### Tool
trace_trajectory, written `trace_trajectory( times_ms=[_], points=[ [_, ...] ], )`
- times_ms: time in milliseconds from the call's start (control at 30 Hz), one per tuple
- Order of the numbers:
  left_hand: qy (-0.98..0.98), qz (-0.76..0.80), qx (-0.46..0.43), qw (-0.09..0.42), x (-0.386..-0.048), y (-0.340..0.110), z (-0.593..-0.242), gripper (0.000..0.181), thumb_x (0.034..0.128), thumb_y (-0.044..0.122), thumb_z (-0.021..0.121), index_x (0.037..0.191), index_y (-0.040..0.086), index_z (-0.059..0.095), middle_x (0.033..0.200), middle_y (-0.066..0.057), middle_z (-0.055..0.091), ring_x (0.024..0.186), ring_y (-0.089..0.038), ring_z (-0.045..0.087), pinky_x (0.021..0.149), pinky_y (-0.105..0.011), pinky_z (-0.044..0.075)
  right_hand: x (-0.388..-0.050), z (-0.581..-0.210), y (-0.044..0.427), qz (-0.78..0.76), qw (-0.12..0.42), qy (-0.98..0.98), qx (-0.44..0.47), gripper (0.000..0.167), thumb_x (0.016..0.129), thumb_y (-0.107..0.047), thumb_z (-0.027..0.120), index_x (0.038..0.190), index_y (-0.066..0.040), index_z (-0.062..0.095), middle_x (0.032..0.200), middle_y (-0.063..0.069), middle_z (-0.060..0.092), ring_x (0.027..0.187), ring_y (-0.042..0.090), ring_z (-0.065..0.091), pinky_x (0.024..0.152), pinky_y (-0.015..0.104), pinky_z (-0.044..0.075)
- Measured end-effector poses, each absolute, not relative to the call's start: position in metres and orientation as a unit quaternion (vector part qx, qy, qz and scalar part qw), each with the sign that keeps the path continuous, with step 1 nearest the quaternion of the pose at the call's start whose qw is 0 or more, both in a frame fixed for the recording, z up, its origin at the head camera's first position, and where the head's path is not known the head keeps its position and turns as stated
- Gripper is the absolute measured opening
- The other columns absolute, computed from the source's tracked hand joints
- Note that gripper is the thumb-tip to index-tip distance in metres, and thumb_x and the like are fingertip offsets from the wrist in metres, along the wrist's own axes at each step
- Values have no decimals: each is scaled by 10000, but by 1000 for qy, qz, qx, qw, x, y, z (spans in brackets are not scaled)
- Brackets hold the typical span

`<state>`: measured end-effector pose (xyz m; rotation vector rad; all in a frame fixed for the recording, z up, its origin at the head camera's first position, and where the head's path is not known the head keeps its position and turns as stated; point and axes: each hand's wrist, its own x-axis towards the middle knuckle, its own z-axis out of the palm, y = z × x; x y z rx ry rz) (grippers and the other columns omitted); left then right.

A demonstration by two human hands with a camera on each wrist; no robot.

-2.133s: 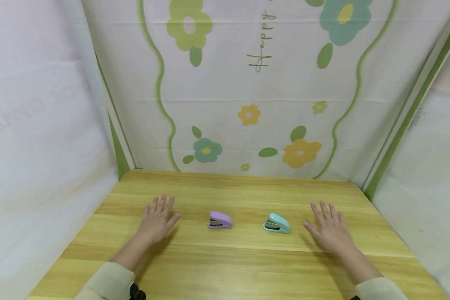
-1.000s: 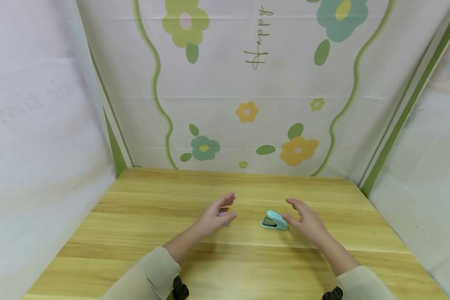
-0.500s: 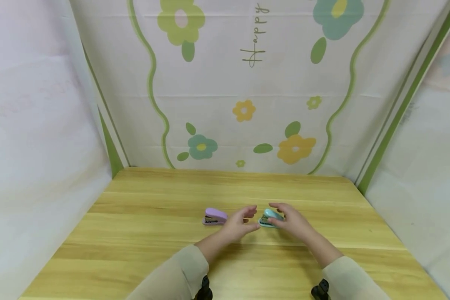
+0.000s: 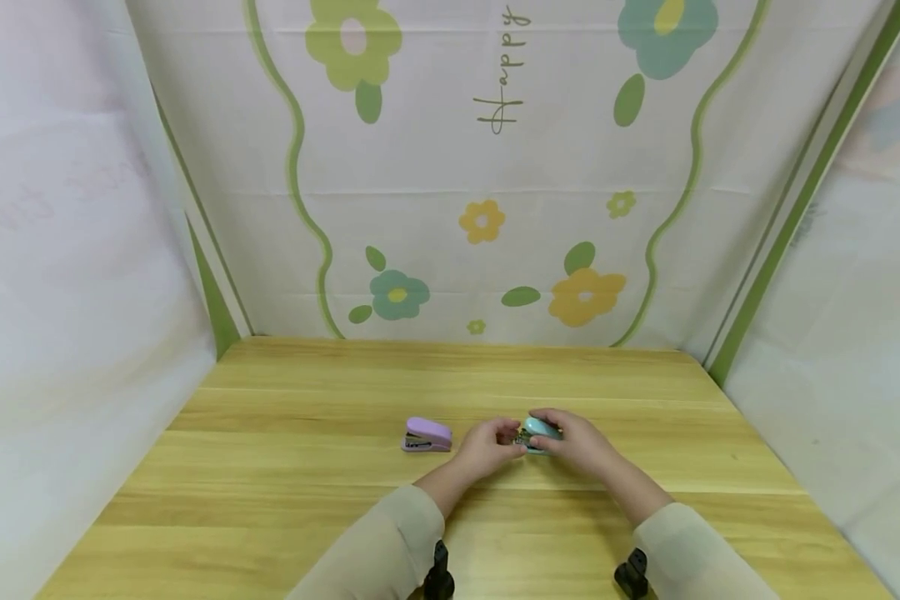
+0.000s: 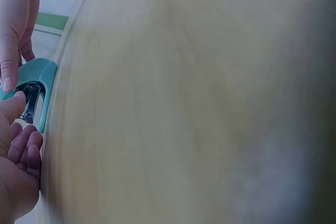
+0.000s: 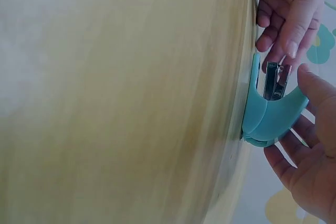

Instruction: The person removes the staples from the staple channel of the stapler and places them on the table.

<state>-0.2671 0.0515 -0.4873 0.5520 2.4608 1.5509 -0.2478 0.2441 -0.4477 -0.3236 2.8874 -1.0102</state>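
We see a flat, pale yellow-brown wood-grain tabletop (image 4: pixel 270 500), its darker and lighter bands running from side to side and a thin, light seam crossing its middle. Its far edge is nearly straight, and its two side edges spread apart towards us. A soft sheen lies on the front part. Directly on it we find a small lilac stapler with a rounded, glossy cap (image 4: pixel 430 432), its gaping mouth turned to our left. To the right of that one, near it but not touching, we see a small mint-green stapler with metal inner parts (image 6: pixel 274 116), its base against the wood.
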Motion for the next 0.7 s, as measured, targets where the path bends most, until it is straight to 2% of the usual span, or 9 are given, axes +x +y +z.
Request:
trace_trajectory(
  times_ms=[100,233,367,700],
  points=[
    [843,497,187,87,-269,54,-488,359,865,242,755,1171,64,692,1047,-41,704,902,-115,596,780,-287,517,-250,-448,245,-326,35,939,-105,470,934,-291,668,1369,-141,575,1354,124,600,1225,311,571,984,512,482],
    [859,472,180,84,-271,56,-486,314,885,262,734,1149,93,712,1103,-36,717,995,-166,639,874,-358,531,-252,-447,244,-319,36,941,-111,451,938,-295,662,1368,-185,584,1369,110,594,1226,310,570,979,508,483],
    [872,457,165,67,-271,59,-489,261,896,282,722,1101,122,739,1071,-8,734,992,-173,660,872,-367,535,-252,-446,243,-310,39,943,-114,447,938,-316,656,1367,-211,587,1378,97,592,1246,314,561,992,510,476],
    [887,439,139,32,-271,65,-496,201,869,312,746,1002,164,771,980,47,750,925,-129,671,821,-336,539,-249,-444,241,-314,34,943,-108,406,939,-267,657,1329,-161,618,1335,109,620,1218,307,581,981,506,487]
  ],
)
